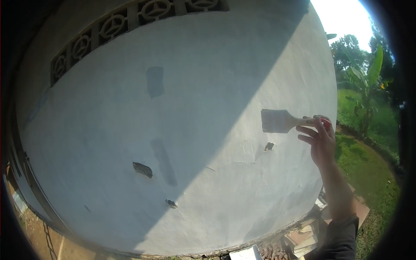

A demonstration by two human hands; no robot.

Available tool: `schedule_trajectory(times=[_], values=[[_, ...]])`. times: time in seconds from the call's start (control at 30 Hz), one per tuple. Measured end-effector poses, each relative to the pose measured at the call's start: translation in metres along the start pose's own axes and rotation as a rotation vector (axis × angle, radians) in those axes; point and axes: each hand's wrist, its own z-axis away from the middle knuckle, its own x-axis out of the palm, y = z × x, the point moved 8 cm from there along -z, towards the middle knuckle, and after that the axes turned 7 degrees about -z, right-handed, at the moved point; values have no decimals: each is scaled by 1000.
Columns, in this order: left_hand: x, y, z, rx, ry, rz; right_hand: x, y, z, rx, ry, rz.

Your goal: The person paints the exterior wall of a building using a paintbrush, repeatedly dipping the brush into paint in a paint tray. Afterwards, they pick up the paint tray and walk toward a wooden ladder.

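Note:
My right hand [321, 141] is closed around the handle of a wide paintbrush [277, 121], held level with its bristles pointing left. Behind the brush stands a pale plastered wall [208, 86], sunlit on the right and shaded on the left. Just below the bristles the plaster has a small chipped hole [269, 147]. Further left are a longer chipped hole [142, 170] and another small one [171, 203]. Two darker patches mark the shaded part, an upper patch [155, 82] and a lower streak [164, 162]. My left hand is out of view.
Ventilation blocks [113, 27] with round patterns run along the wall's top left. Broken tiles and rubble [301, 238] lie at the wall's foot, beside a white object [246, 253]. Grass [368, 169] and a banana plant [368, 82] are on the right.

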Motion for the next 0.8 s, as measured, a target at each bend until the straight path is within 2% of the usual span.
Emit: schedule_trajectory(times=[0.13,0.2,0.27,0.37,0.43,0.5,0.57,0.6,0.67,0.73,0.8], values=[[13,68,-28,26,44,75,-7,19,-50,62,-58,-62],[-5,140,-65,232,81,-141,0,36,-73,153,1,-139],[-27,210,-102,507,170,-262,22,48,-92,150,-53,-180],[-57,317,-141,801,276,-294,59,63,-109,88,5,-250],[-65,385,-158,1117,353,-338,96,62,-114,-58,-120,-169],[-65,447,-189,1282,356,-344,133,61,-123,-154,-183,-69],[-69,514,-211,1504,504,-282,177,59,-138,-299,-285,112],[-70,543,-222,1623,605,-246,197,58,-145,-318,-298,105],[-63,581,-241,1869,860,-267,241,46,-149,-537,-380,408],[-53,590,-270,1845,1023,-297,269,45,-163,-668,-436,437],[-36,585,-280,1863,1086,-363,291,44,-166,-823,-403,659]])
